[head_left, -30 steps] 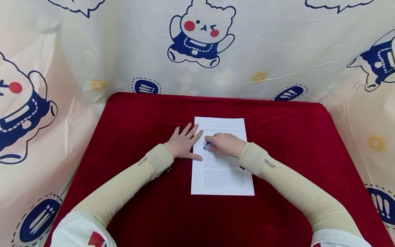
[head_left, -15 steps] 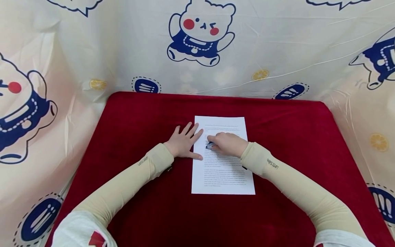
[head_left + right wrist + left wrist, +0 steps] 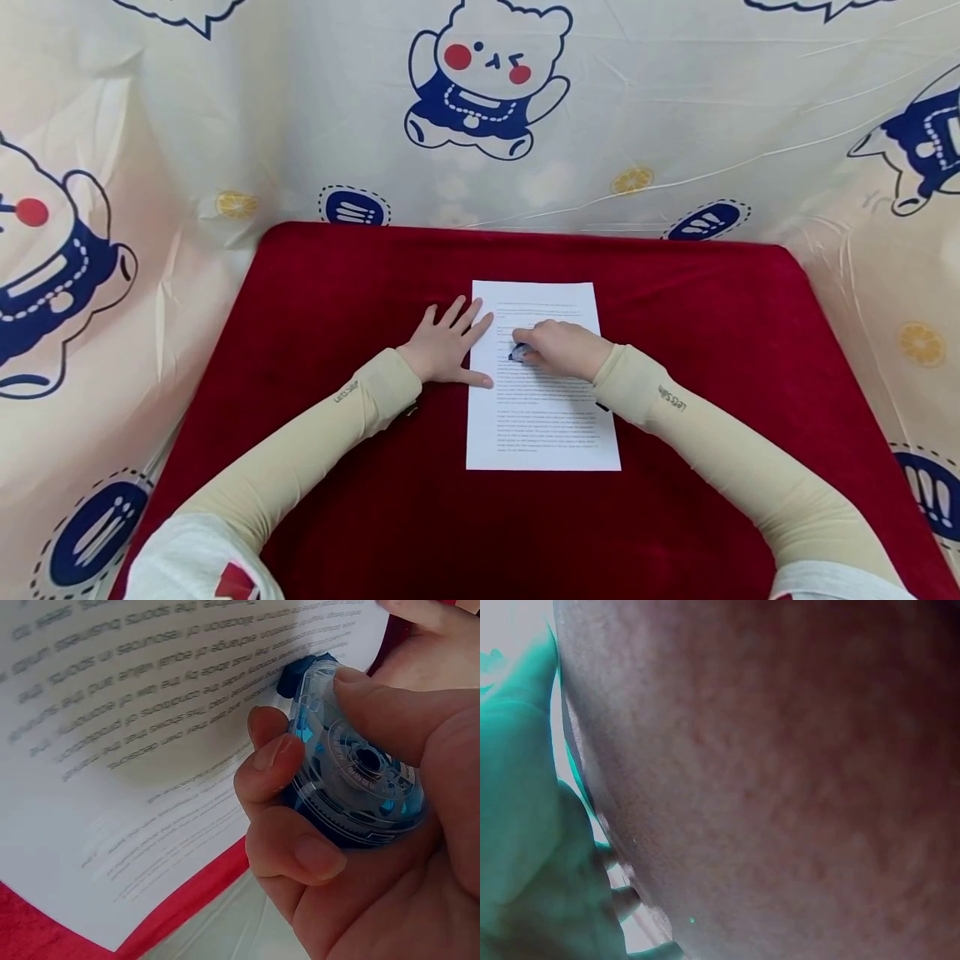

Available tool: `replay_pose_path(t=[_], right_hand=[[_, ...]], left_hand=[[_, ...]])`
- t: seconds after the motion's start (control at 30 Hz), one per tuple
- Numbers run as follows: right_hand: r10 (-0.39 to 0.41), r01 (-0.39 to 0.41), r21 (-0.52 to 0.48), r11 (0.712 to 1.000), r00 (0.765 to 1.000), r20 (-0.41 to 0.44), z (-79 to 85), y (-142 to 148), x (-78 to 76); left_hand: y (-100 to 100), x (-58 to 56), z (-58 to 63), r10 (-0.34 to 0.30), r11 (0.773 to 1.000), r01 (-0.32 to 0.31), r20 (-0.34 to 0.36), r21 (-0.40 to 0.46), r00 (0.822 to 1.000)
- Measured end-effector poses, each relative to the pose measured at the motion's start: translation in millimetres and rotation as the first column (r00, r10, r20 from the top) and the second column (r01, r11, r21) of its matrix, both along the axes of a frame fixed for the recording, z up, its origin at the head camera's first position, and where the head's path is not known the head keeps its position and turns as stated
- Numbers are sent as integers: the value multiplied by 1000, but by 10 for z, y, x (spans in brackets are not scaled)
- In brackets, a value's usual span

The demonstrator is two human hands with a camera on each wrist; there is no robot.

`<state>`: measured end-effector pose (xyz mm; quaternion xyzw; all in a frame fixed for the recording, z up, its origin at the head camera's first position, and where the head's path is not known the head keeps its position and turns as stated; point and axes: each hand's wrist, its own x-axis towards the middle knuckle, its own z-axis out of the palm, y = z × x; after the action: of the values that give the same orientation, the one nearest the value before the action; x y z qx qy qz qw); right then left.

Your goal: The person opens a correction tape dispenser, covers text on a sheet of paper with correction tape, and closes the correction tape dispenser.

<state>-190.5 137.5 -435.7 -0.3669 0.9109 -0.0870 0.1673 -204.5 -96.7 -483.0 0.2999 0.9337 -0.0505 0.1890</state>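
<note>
A white sheet of printed paper (image 3: 543,450) lies flat on the red cloth. My right hand (image 3: 566,348) is over its upper middle, gripping a clear-and-blue correction tape (image 3: 356,787) between thumb and curled fingers. In the right wrist view the blue tip is down at the lines of text. Spread fingers of my left hand (image 3: 446,343) rest across the sheet's left edge, holding nothing. The left wrist view has part of that left hand (image 3: 521,817), tinted green, at its left side; a blurred dark surface fills the remainder.
The red cloth (image 3: 360,283) covers a table with rounded far corners. Pale curtains (image 3: 300,108) printed with cartoon bears surround it at the back and both sides. Red cloth extends all around the sheet.
My right hand has slid a short way to the right across the page with the correction tape. My left hand has stayed in place on the sheet's edge.
</note>
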Motion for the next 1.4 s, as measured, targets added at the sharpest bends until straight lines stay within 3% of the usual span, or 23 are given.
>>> replay_pose_path(t=[0.6, 0.87, 1.17, 1.4], right_hand=[[3, -3, -7, 1000, 1000, 0, 29, 143, -2], [21, -20, -16, 1000, 1000, 19, 25, 99, -56], [49, -48, -64, 997, 999, 20, -25, -134, -61], [40, -39, -45, 998, 999, 9, -23, -214, -48]], left_hand=[[-1, 56, 105, 6, 1000, -6, -14, 26, 1000], [1, 14, -8, -3, 1000, 3, -13, 3, 1000], [-4, 12, 5, -6, 1000, 6, 9, -19, 1000], [-23, -7, -32, -8, 1000, 8, 7, -27, 1000]])
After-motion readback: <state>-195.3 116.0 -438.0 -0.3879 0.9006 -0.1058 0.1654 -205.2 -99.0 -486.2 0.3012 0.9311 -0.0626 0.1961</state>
